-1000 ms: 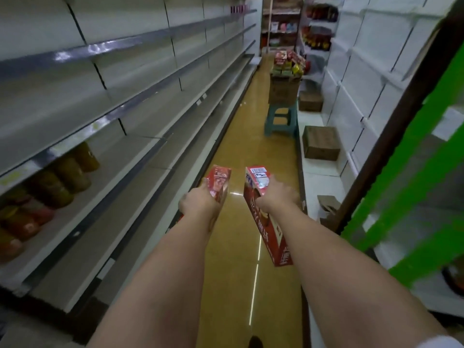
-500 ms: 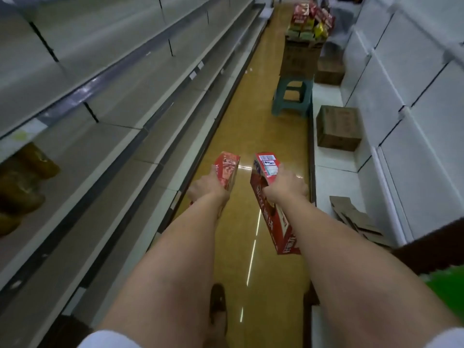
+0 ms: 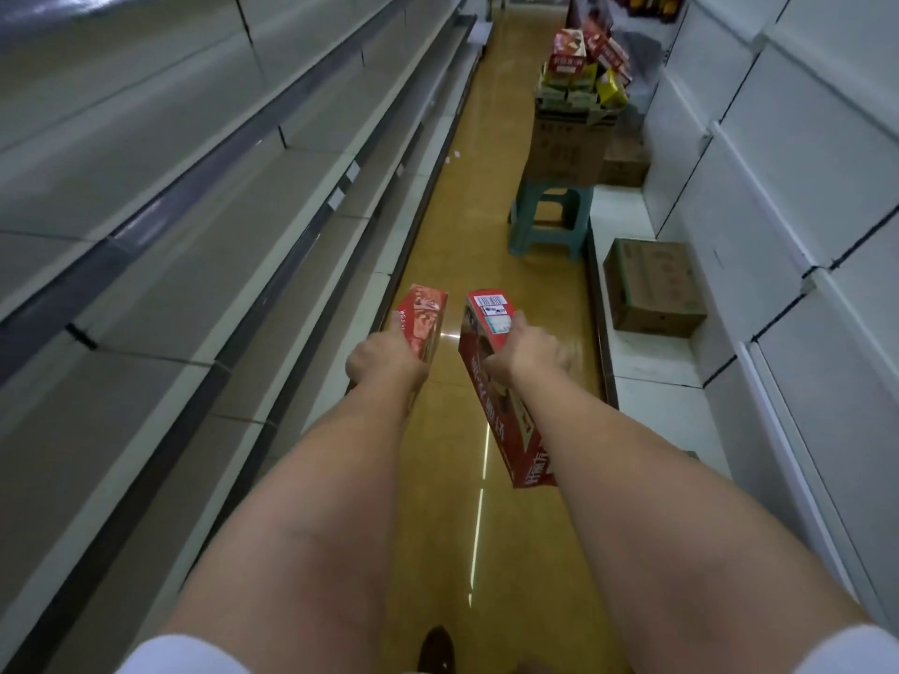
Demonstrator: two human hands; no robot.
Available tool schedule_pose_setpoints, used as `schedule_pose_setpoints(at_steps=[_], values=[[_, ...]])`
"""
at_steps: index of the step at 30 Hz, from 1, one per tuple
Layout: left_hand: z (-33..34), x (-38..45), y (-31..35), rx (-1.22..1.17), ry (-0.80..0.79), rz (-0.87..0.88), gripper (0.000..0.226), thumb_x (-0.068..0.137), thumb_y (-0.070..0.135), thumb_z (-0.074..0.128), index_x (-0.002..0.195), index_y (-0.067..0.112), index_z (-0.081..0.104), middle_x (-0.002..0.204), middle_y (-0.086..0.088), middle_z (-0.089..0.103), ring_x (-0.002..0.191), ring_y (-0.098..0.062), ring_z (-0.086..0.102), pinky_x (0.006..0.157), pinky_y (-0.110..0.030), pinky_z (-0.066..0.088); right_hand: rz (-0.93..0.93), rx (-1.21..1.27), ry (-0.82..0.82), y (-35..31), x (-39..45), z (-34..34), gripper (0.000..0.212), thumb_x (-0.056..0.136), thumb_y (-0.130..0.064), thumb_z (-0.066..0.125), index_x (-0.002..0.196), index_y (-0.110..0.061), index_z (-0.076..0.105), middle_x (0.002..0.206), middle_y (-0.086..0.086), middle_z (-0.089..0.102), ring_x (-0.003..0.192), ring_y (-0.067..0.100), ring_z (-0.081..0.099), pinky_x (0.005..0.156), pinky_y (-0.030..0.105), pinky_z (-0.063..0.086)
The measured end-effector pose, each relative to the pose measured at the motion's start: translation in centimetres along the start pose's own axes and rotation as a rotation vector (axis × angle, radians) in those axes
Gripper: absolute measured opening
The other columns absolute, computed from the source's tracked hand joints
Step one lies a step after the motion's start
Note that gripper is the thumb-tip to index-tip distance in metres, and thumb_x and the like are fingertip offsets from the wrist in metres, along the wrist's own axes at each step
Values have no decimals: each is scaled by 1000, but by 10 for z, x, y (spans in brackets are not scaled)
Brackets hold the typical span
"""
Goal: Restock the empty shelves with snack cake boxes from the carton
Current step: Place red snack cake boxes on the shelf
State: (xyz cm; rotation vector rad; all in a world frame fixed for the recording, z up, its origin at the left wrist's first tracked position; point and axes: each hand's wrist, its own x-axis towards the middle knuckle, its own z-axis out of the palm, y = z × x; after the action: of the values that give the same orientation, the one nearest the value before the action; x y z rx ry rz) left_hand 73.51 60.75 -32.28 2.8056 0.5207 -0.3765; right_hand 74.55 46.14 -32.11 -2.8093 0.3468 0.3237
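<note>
I stand in a shop aisle with both arms stretched forward. My left hand (image 3: 379, 357) grips a red snack cake box (image 3: 422, 317) by its lower end. My right hand (image 3: 528, 355) grips a second, longer red snack cake box (image 3: 491, 381) near its top, and that box hangs down tilted toward me. Far ahead an open brown carton (image 3: 569, 143) piled with several red and yellow boxes stands on a teal stool (image 3: 549, 221). Bare grey shelves (image 3: 204, 226) run along my left.
White shelving (image 3: 778, 197) lines the right side, with a closed brown carton (image 3: 654, 287) on its base shelf and another (image 3: 625, 163) further back. The yellow floor (image 3: 467, 226) runs between the two rows. A dark shoe (image 3: 438, 649) shows at the bottom edge.
The view has tilted down and swung left: the jars on the left shelf and the green frame on the right have left the picture. The carton on the stool looks nearer. Both hands still hold their boxes.
</note>
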Motion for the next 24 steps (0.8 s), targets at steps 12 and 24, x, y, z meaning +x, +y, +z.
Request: schedule_pose_setpoints(at_steps=[12,24], values=[[-34,192,76,-20,30,-99,85,85,31,65,150,28,10,116,-14,53,104,-30,55,72,-37,38,-97,-70,-19,-46,215,-31,81,87,-47,57,150,-19,14,120,12,55,104,28,59,74,34,47],[-88,375,220,-107,90,-225,89,83,30,69,151,28,11,114,-14,55,103,-30,56,75,-38,42,-184,-114,28,-76,459,-120,85,83,-44,66,148,-23,16,115,14,54,99,28,59,71,34,46]])
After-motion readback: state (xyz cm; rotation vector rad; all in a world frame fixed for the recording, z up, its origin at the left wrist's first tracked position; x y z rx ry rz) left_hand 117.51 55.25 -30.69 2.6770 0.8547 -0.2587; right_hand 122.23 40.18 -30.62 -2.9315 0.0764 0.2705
